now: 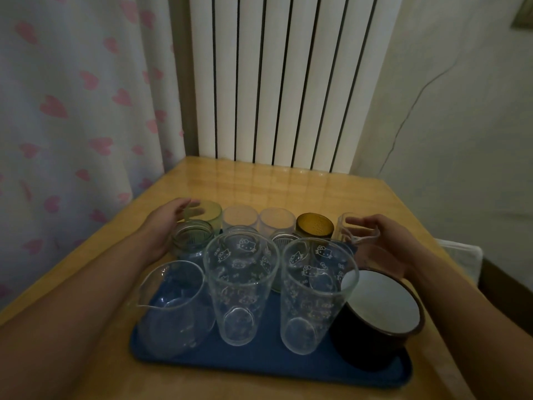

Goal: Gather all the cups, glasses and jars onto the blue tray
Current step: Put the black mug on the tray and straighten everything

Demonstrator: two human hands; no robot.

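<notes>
The blue tray [259, 363] sits on the wooden table [288, 180], crowded with glassware: 2 tall cartoon-printed glasses [240, 287] in front, a dark mug [377, 316] at right, an amber jar [315, 225] behind. The left hand [170, 219] rests fingers relaxed against the green glass [206, 213]; the right hand [383, 241] hovers loosely spread beside a clear glass [344, 228], holding nothing

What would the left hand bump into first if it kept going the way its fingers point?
Most likely the pale green glass at the back left of the blue tray. The left hand has its fingertips at the glass's rim; whether they already touch is unclear.
</notes>
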